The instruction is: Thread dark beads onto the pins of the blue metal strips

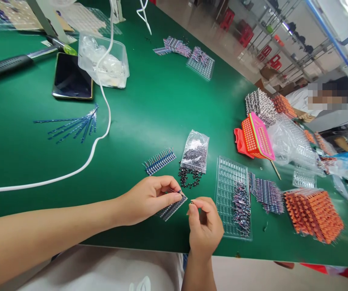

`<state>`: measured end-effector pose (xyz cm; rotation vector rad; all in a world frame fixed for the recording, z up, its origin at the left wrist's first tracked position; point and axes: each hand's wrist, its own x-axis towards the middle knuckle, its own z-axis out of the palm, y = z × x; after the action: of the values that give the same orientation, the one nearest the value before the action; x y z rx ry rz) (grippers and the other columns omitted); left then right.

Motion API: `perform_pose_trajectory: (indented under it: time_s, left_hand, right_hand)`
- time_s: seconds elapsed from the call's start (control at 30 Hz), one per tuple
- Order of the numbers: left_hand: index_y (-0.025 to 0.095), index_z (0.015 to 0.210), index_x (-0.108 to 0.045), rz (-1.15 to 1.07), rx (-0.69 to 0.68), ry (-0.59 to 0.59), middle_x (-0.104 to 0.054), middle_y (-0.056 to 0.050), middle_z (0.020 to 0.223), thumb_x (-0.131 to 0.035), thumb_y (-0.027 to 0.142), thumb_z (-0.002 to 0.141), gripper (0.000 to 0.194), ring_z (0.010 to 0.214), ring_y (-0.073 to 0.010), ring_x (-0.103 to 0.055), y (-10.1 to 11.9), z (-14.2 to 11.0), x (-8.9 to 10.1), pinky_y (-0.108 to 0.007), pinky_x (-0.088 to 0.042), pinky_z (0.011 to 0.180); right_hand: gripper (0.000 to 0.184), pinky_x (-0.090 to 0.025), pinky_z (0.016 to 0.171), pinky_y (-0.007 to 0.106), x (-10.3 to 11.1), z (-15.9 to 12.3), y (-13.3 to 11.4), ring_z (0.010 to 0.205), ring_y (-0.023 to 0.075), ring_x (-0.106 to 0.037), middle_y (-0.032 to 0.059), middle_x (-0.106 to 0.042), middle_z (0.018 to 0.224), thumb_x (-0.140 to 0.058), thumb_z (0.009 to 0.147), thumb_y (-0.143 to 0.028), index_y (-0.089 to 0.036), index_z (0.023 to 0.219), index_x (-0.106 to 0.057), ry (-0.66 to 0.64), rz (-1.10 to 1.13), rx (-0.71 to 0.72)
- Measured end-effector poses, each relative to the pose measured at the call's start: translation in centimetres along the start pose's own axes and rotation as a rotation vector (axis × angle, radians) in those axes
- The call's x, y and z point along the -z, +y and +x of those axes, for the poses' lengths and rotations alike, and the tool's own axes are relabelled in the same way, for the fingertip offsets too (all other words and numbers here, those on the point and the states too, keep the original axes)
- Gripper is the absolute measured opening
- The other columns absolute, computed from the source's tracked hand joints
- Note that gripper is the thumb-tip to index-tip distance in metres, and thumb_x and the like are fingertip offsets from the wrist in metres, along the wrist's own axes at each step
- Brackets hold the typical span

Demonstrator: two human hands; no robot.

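The bare left forearm [55, 230] enters from the left edge and slants gently up to a nearly straight left wrist [117, 212]. The bare left hand [148, 200] is turned with its back toward the camera; its extended thumb [168, 199] and arched index finger [168, 181] close in a pinch. The bare right forearm [200, 279], showing only briefly, rises steeply from the bottom edge. Above it, the bare right hand [206, 226] points upward, thumb [194, 218] and bent index finger [203, 205] meeting at the tips, the other fingers curled inward. Both hands sit near each other, fingertips apart.
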<state>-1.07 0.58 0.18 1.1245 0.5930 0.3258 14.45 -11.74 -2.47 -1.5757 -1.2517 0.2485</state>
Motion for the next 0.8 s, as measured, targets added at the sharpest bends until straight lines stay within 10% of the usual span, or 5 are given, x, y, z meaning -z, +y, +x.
perform_pose_trajectory:
  time_s: [0.8]
  left_hand:
    - [0.014,0.086,-0.065,0.042,0.049,0.018,-0.06,0.002,0.073,-0.067,0.038,0.083,0.024,0.061,-0.01,-0.051,-0.07,0.07,-0.5,-0.022,-0.041,0.056]
  right_hand:
    - [0.012,-0.047,0.062,0.026,0.12,-0.58,0.36,0.071,0.0126,-0.059,0.0003,-0.061,0.085,-0.062,0.091,-0.014,-0.024,0.096,-0.068,-0.092,0.203,-0.182]
